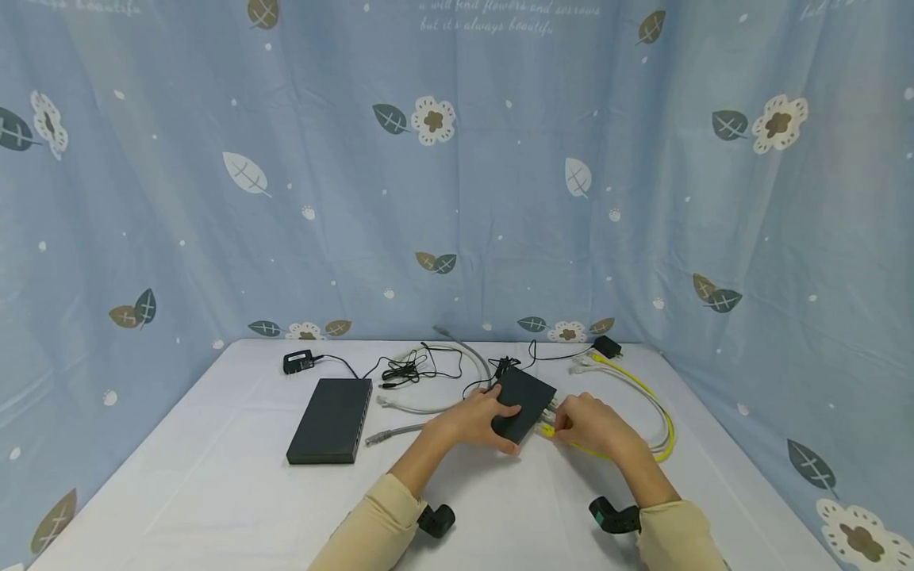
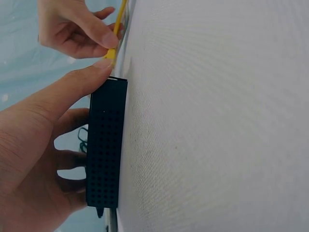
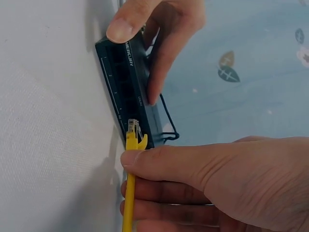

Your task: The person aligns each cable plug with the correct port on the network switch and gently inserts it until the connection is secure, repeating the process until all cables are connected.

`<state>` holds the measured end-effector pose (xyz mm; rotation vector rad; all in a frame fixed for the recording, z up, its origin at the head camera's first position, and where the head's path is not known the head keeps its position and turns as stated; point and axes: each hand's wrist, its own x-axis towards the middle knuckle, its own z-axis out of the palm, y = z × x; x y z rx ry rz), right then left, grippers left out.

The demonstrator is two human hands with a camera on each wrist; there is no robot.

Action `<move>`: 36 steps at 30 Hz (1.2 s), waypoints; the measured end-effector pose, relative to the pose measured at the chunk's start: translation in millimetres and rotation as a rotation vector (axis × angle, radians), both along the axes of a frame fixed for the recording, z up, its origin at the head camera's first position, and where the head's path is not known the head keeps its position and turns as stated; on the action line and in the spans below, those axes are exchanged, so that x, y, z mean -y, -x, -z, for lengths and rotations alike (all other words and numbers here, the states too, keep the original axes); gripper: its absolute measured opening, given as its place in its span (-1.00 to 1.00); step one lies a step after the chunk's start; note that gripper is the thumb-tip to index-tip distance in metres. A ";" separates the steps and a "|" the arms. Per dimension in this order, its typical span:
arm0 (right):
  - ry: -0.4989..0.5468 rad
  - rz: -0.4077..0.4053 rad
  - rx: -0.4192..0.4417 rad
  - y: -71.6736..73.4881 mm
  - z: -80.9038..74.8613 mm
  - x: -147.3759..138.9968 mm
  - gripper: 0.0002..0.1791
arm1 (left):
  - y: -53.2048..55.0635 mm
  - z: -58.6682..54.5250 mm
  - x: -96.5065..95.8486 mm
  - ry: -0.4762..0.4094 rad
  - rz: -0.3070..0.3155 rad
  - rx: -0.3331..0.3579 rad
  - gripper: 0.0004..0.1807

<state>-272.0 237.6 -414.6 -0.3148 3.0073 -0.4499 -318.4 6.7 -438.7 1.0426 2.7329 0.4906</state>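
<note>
In the head view my left hand (image 1: 474, 420) grips a small black network switch (image 1: 527, 400), which sits turned at an angle. Its thumb lies at the near front corner and the fingers spread over the top. My right hand (image 1: 593, 426) pinches a yellow network cable (image 3: 129, 193) just behind its plug. The clear plug (image 3: 132, 126) points at the row of ports and overlaps the port face in the right wrist view. The switch's perforated side (image 2: 106, 150) faces the left wrist camera.
A larger black box (image 1: 330, 420) lies at the left. Behind are power adapters (image 1: 297, 362) (image 1: 607, 346) with coiled black leads (image 1: 405, 367). Grey cables (image 1: 400, 432) run left of the switch; a pale cable (image 1: 631, 382) curves along the yellow one at right. A patterned curtain (image 1: 457, 198) hangs behind the white table (image 1: 214, 476).
</note>
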 end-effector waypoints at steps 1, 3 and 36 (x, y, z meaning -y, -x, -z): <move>0.004 -0.001 0.000 -0.2 -0.4 -0.3 -0.85 | -0.3 -0.2 -0.2 0.001 0.002 -0.002 -0.13; 0.011 -0.003 0.001 -0.3 -1.0 -0.9 -0.85 | -0.7 -1.1 -0.3 0.004 0.004 -0.003 -0.13; 0.043 -0.037 0.036 4.2 2.2 -2.7 -0.86 | -1.3 -0.8 0.2 0.002 0.010 -0.015 -0.12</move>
